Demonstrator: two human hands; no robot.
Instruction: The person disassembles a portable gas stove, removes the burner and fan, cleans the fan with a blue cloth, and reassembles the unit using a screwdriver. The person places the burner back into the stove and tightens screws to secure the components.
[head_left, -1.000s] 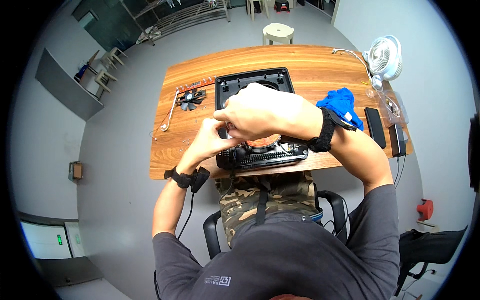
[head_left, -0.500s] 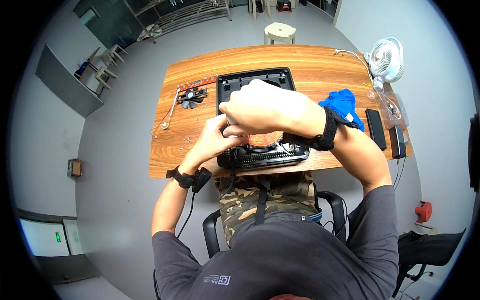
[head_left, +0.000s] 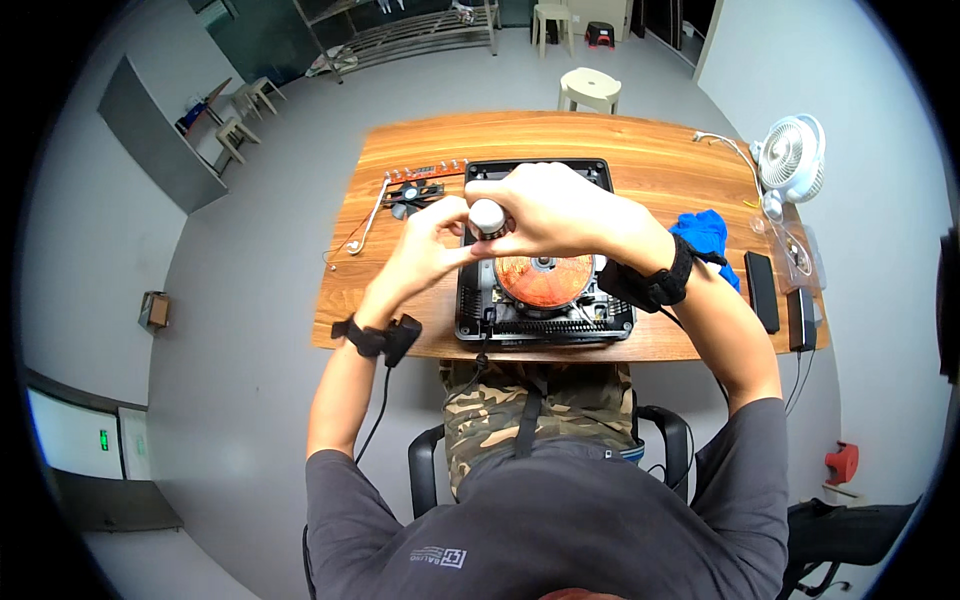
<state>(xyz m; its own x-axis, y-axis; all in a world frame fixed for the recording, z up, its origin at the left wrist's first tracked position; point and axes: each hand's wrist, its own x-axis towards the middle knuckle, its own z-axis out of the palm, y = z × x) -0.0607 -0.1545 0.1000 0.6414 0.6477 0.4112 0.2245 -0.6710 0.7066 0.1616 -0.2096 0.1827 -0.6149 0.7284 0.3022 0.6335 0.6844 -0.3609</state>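
Observation:
My right hand (head_left: 540, 210) grips an upright tool with a white-capped end (head_left: 488, 217), like a screwdriver handle, over the left part of an open black appliance housing (head_left: 539, 328). My left hand (head_left: 425, 243) has curled fingers beside the tool, its thumb reaching under my right hand; what it pinches is hidden. Inside the housing lies a round copper coil (head_left: 535, 286) with a metal centre piece, white wires and a black grille along the near edge. The tool's lower end is hidden by my hands. Both wrists wear black straps with boxes and cables.
Left: small black fan (head_left: 410, 205), orange circuit board (head_left: 420, 172) with white cable. Right: blue cloth (head_left: 705, 245), black bar-shaped devices (head_left: 760, 290), clear plastic box (head_left: 805, 265), white desk fan (head_left: 790, 160). All on the wooden table (head_left: 650, 150); stool (head_left: 590, 85) beyond.
The view has shifted, so the table sits lower and further right. My right hand has turned slightly, showing the tool's white end and more of the coil; my left hand stays beside it.

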